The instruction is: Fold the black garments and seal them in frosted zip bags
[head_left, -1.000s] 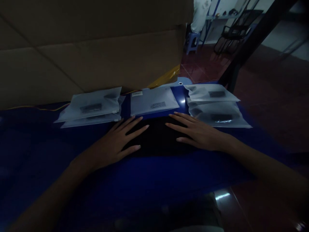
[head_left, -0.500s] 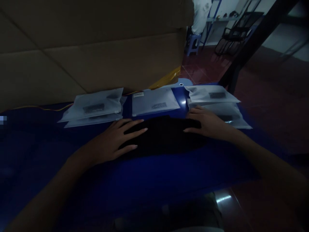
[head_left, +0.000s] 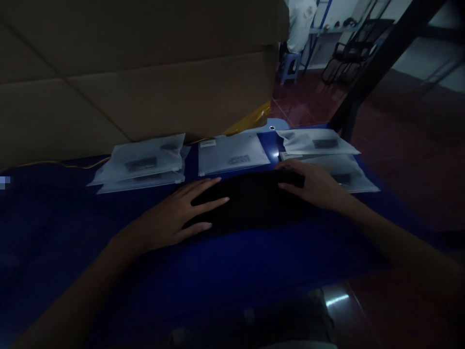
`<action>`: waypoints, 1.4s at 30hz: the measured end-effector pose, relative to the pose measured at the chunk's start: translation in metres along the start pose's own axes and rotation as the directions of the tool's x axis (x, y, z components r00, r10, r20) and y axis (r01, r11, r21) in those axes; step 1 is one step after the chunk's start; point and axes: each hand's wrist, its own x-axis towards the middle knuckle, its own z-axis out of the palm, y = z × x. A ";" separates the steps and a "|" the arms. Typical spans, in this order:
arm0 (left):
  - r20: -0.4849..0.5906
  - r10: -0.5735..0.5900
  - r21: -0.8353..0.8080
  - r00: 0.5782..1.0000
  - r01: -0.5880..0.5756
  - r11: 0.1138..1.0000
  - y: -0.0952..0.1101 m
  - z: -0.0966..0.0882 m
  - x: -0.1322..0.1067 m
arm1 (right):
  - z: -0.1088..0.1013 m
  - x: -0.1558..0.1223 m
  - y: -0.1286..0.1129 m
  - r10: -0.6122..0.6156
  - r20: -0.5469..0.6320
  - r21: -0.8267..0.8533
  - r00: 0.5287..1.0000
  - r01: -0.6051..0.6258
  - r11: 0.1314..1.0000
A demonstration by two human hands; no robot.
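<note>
Black folded garment (head_left: pixel 254 201) is lying across the blue table (head_left: pixel 232 257) under both hands; its dark cloth is showing no seam, print or label in this dim light. Left-hand fingers (head_left: pixel 214 191) are spreading wide over its left end, with the pads pressing down and nothing pinched. Right-hand fingers (head_left: pixel 290 166) are curving over its far edge; I cannot tell whether they are gripping cloth or only resting there. Left hand (head_left: pixel 170 213) is lying flat on the near-left part of the garment, and right hand (head_left: pixel 312 186) is arching over its right end.

Handling (judged): the garment appears light, soft and limp, and it may slump if lifted by one point. Best hold: both long edges, hands well apart, with the palms supporting its underside. The glossy table may let it slide.

Just beyond the garment's far edge, frosted zip bags (head_left: pixel 232 154) are lying in a row, each showing a dark label. One stack of frosted bags (head_left: pixel 140 165) is sitting beyond its left end, and another (head_left: pixel 323 155) is sitting beyond its right end, just beside the right hand. Further behind the garment, a large cardboard carton (head_left: pixel 138 87) is standing.
</note>
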 end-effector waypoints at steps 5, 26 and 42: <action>0.046 0.064 -0.004 0.997 -0.064 0.998 0.002 0.000 0.002 | -0.005 0.001 -0.001 0.013 0.035 0.197 0.999 -0.020 0.980; -0.174 -0.016 -0.404 0.985 -0.056 0.913 0.055 0.018 0.015 | 0.015 -0.017 -0.052 -0.094 0.172 0.836 0.981 -0.095 0.540; -0.285 -0.037 -0.204 0.958 -0.023 0.979 0.040 0.019 0.017 | 0.044 -0.026 -0.060 -0.608 -0.114 0.384 0.785 0.600 0.702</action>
